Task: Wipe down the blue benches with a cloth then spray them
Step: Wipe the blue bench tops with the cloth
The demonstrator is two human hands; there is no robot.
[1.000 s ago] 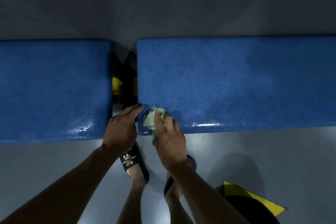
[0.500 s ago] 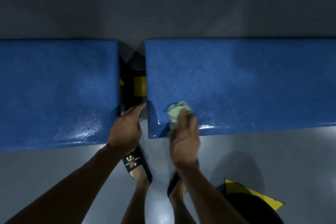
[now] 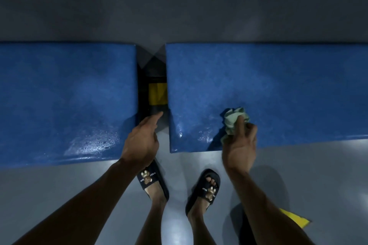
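right hand [image 3: 239, 145] bunching cloth [image 3: 235, 120] on right bench [image 3: 278, 89] | left hand [image 3: 141, 141] loose, empty | tip: probably wants overlapping passes, edges too

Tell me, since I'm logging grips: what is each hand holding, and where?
The right hand grips the crumpled pale green cloth by its lower part. The left hand holds nothing.
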